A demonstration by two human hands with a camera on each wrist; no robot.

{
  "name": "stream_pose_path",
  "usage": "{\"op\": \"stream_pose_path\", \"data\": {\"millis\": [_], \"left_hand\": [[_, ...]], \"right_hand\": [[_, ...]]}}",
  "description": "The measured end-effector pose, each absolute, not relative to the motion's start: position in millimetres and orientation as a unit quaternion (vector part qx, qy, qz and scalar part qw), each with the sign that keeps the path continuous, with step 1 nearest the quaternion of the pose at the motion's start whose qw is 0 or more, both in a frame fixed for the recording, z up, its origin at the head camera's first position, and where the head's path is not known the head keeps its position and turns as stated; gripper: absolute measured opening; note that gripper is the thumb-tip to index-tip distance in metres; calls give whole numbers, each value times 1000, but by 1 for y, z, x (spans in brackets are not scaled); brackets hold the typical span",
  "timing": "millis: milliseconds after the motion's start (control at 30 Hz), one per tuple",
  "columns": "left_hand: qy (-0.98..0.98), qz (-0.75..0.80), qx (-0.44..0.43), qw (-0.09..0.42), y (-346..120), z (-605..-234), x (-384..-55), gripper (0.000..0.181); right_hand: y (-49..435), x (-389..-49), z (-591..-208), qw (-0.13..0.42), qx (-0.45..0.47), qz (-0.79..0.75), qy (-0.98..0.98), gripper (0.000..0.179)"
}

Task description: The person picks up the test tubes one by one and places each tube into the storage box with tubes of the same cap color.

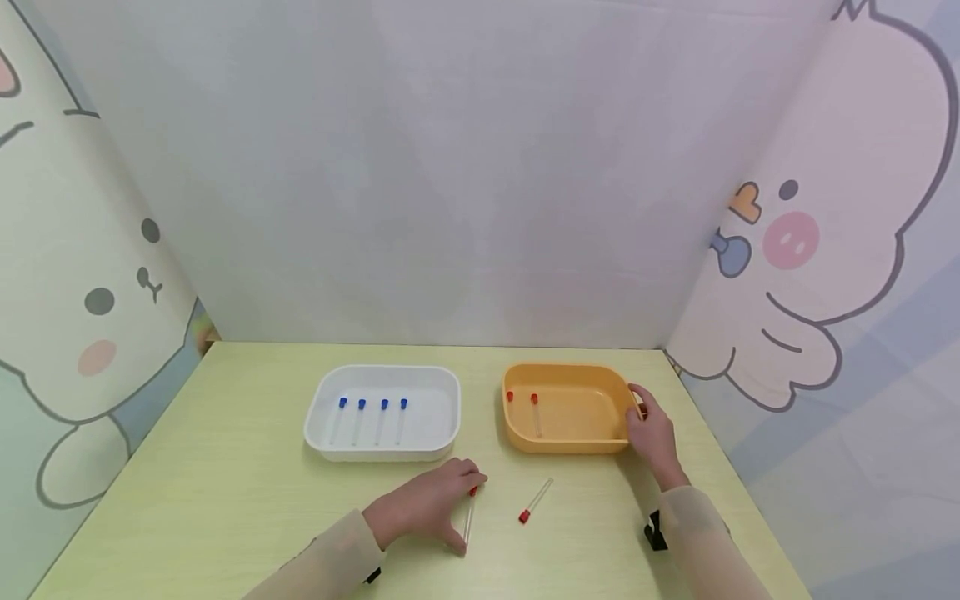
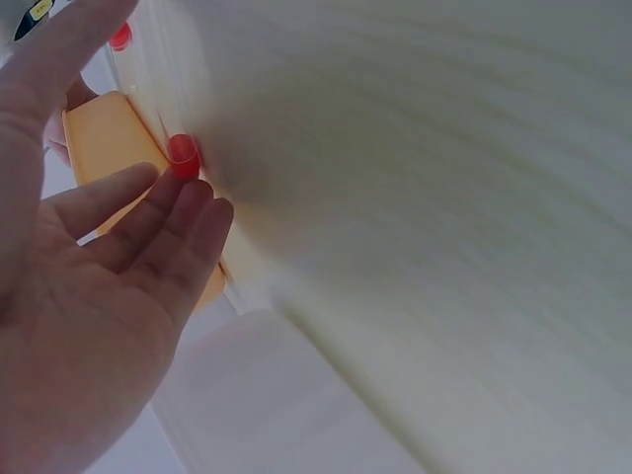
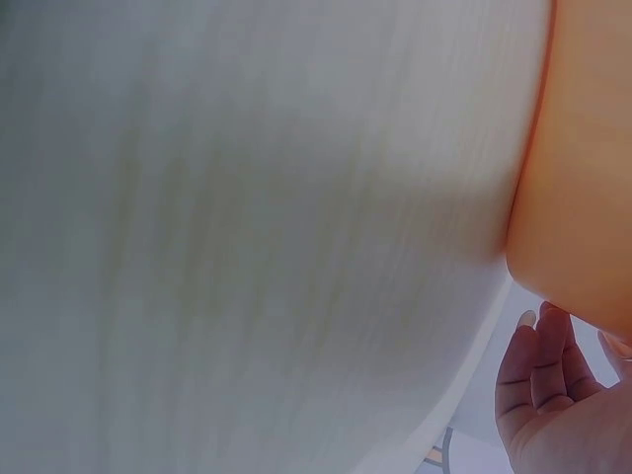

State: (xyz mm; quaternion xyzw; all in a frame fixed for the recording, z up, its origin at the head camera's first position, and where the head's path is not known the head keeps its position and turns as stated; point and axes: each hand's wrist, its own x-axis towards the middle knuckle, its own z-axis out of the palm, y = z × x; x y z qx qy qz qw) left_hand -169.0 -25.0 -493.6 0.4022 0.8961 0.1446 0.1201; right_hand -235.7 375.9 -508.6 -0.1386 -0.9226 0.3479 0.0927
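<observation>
My left hand [image 1: 431, 504] spans a clear test tube [image 1: 469, 521] with a red cap on the table, fingers at the cap and thumb at the clear end. In the left wrist view, its fingertips meet the red cap [image 2: 184, 156]; the thumb tip is cut off. My right hand [image 1: 654, 433] grips the right end of the orange tray [image 1: 570, 447], thumb at the inside and fingers outside. Two red-capped test tubes lie at the tray's left side, one of them [image 1: 536, 417] plainly visible. Another red-capped test tube [image 1: 536, 502] lies slanted between the hands.
A white tray [image 1: 382, 455] stands left of the orange one, with several blue-capped test tubes [image 1: 380, 423] side by side in it. The pale yellow table [image 1: 187, 500] ends at a plain backdrop [image 1: 420, 208], with cartoon-printed sheets at both sides.
</observation>
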Motion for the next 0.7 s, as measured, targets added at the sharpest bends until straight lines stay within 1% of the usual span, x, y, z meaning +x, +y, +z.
{"op": "stream_pose_path", "data": {"millis": [200, 333, 500, 700], "left_hand": [[900, 139, 392, 128, -23, -493, -167, 83], [901, 137, 390, 132, -22, -495, -167, 86], [902, 121, 395, 125, -19, -497, -165, 92], [903, 101, 402, 111, -15, -496, -160, 91]], "right_hand": [[376, -235, -507, 95, -137, 347, -923, 49], [376, -235, -507, 98, -135, 348, -923, 49], [376, -235, -507, 101, -135, 346, -923, 49], [376, -236, -507, 99, -131, 351, -922, 49]]}}
